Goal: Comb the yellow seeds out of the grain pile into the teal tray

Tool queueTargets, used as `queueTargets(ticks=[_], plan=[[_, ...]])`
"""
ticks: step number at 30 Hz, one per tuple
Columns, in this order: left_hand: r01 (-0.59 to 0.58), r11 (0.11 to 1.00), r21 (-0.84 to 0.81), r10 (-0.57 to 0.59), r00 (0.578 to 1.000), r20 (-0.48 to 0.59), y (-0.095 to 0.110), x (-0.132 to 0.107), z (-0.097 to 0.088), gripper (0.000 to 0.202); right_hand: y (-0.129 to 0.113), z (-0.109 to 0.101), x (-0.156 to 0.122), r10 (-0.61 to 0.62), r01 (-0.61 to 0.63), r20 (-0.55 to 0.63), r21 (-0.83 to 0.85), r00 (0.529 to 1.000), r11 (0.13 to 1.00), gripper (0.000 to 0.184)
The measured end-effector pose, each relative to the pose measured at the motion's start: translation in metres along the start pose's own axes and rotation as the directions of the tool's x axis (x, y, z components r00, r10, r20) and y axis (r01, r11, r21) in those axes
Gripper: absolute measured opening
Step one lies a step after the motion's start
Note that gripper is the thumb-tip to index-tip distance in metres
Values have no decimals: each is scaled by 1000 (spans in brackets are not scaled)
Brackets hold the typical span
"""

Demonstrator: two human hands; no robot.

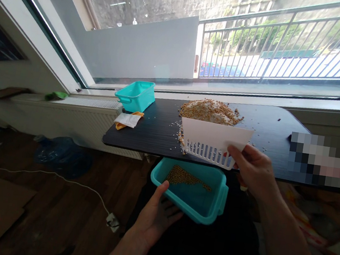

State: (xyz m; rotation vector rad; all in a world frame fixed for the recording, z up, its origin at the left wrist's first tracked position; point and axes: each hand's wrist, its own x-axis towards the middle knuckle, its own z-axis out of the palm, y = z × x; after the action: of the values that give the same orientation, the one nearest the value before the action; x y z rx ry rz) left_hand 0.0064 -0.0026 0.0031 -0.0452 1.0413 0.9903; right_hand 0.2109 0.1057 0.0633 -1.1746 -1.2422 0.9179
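Observation:
My left hand point(157, 216) supports the near-left side of a teal plastic bin point(189, 204), its thumb over the rim and its fingers along the outer wall. Round tan beans point(182, 175) lie in the bin's left part, with a thin trail running right. My right hand point(251, 166) pinches the right end of a white plastic piece point(213, 131), solid above and slotted below. This piece is tilted over the table's front edge, just above the bin. Behind it a heap of tan beans mixed with white grains point(210, 108) spreads on the dark table point(160, 130).
A second teal bin point(138, 97) stands at the table's back left, beside a yellow and white packet point(128, 119). A blurred-out item point(320, 159) lies at the right. On the floor are a large blue bottle point(63, 157) and a power strip point(112, 222) with a cord.

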Motion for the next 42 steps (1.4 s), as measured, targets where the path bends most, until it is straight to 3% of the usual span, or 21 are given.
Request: queueTargets(ticks=[9, 14, 21, 26, 42], plan=[[2, 1000, 15, -2, 1000, -6, 0, 0, 0, 57, -1, -1, -3, 6, -6, 44, 4, 999, 1000, 23], [-1, 1000, 15, 1, 1000, -5, 1, 0, 0, 56, 2, -3, -5, -19, 21, 135, -12, 991, 1000, 27], [-2, 1000, -9, 2, 1000, -6, 0, 1, -2, 59, -1, 3, 4, -118, 109, -65, -129, 991, 986, 19], [-12, 1000, -25, 12, 1000, 8, -1, 1, -4, 62, 4, 10, 10, -136, 131, -18, -176, 991, 976, 18], [3, 1000, -10, -2, 1000, 6, -1, 5, -7, 60, 10, 18, 10, -97, 101, 78, -42, 992, 994, 20]])
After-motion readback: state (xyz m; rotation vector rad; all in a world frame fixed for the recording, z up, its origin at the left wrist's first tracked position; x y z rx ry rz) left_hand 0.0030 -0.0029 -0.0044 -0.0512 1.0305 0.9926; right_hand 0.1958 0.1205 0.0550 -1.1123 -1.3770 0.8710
